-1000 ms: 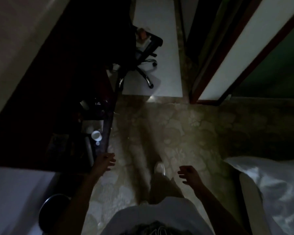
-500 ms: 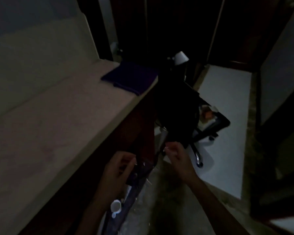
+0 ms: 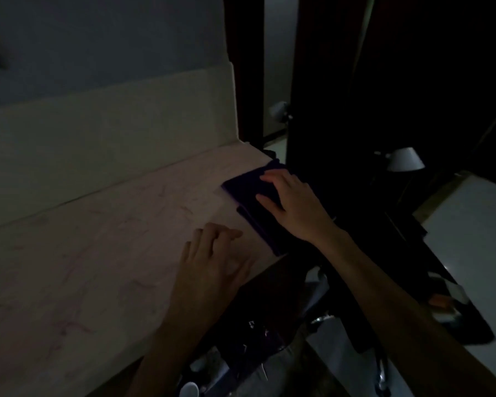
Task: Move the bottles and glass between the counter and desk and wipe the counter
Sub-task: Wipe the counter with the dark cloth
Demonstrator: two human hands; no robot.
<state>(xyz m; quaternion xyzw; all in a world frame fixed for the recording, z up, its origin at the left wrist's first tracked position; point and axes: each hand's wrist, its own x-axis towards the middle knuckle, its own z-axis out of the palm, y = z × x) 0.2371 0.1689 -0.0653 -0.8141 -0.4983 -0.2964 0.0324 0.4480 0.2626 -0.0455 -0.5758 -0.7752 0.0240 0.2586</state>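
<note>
The room is dim. A pale marble counter (image 3: 98, 253) with a low backsplash fills the left of the view. A folded dark purple cloth (image 3: 246, 190) lies at its right end. My right hand (image 3: 292, 207) lies flat on the cloth, fingers spread across its top. My left hand (image 3: 212, 262) rests open on the bare counter, just to the near left of the cloth. Below the counter's front edge, a dark lower desk (image 3: 249, 339) holds small items, among them a white cup (image 3: 188, 390). No bottle or glass can be made out clearly.
A white desk lamp (image 3: 403, 160) stands to the right of the counter. A black office chair (image 3: 441, 296) with small items on its seat stands on a white floor mat (image 3: 476, 230). Dark cabinet panels rise behind the counter's right end.
The view has swung up from the floor and desk to the counter. Both hands rose from desk level; the right now lies on the cloth and the left on the counter.
</note>
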